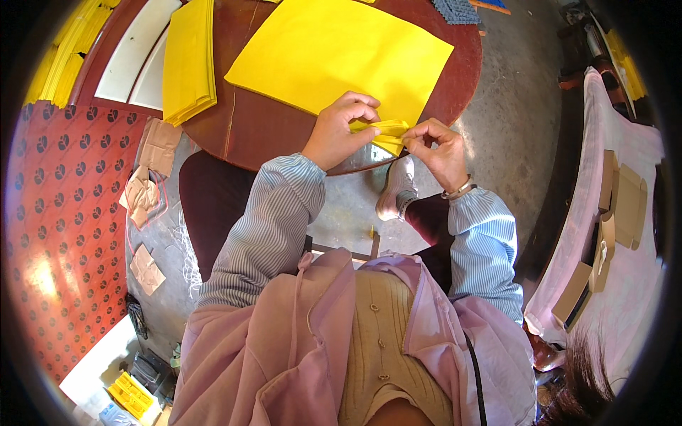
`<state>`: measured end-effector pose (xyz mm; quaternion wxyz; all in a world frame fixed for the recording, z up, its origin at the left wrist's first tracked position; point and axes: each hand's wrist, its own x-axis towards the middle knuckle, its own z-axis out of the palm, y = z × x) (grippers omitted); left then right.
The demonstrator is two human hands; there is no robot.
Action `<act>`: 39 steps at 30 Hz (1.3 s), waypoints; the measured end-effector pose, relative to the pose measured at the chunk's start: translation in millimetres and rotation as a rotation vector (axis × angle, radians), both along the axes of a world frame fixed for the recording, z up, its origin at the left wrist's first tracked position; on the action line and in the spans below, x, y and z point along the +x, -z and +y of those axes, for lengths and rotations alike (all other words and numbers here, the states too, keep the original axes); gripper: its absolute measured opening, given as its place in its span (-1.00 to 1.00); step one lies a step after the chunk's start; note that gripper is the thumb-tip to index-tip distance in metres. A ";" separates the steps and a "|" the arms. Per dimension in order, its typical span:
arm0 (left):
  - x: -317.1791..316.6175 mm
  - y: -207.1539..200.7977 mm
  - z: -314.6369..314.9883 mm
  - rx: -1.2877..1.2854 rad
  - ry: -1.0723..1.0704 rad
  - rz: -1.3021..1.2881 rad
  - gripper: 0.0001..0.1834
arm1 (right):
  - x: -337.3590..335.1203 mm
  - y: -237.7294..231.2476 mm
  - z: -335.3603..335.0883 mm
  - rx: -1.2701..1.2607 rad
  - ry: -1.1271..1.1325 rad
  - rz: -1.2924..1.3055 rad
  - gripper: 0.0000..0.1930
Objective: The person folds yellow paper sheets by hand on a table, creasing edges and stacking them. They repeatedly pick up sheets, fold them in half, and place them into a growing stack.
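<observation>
A large flat yellow sheet [341, 60], seemingly fabric or felt, lies across the round dark-red table. At its near right corner is a narrow folded yellow strip [389, 128], which looks like the same material. My left hand [339, 133] holds this strip between thumb and curled fingers. Its other end is pinched by my right hand [438, 150], thumb against index finger. Whether the strip is part of the sheet or a separate piece, I cannot tell.
On the table's left stands a stack of folded yellow pieces [190, 64]. A grey textured item [456, 11] sits at the far right edge. Crumpled brown paper [144, 195] lies on the floor at left. Open cardboard boxes [629, 206] rest on a pink-covered surface at right.
</observation>
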<state>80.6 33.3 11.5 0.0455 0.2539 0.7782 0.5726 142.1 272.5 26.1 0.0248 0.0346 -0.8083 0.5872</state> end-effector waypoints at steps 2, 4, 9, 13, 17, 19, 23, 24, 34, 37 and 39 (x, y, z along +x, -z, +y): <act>0.3 0.3 0.0 -0.001 -0.002 0.002 -0.84 | 0.0 -0.9 0.9 0.010 -0.012 -0.010 -0.91; 0.3 0.6 -0.1 -0.004 -0.003 0.007 -0.85 | -0.5 -1.2 2.0 0.022 -0.025 -0.019 -0.91; -0.3 1.0 -0.2 -0.015 -0.004 0.011 -0.85 | -1.4 -1.7 4.1 0.057 -0.035 -0.031 -0.90; -0.5 -0.2 -1.8 -0.035 0.026 -0.042 -0.85 | -1.2 -2.3 4.5 0.072 -0.028 -0.040 -0.90; 0.0 -1.5 -1.9 -0.050 0.022 -0.047 -0.85 | -1.1 -2.5 4.4 0.083 -0.031 -0.040 -0.90; 0.2 -1.8 -1.7 -0.054 0.019 -0.048 -0.85 | -1.0 -1.9 4.0 0.080 -0.026 -0.040 -0.89; 0.2 -1.1 -1.3 -0.040 0.019 -0.049 -0.86 | -0.5 0.2 2.3 0.035 0.004 -0.044 -0.88; 0.1 -0.6 -1.2 -0.033 0.019 -0.051 -0.86 | -0.4 0.5 2.1 0.031 0.008 -0.040 -0.88; -1.4 7.3 0.3 0.051 -0.012 0.004 -0.85 | -0.3 -3.5 -4.3 0.057 0.029 0.064 -0.90; -1.6 6.3 -0.3 0.037 -0.006 -0.016 -0.83 | -2.8 -8.2 -8.0 0.087 0.038 0.120 -0.90; -1.9 4.3 -1.9 -0.025 0.015 -0.036 -0.80 | -6.0 -11.2 -10.1 0.106 0.047 0.139 -0.90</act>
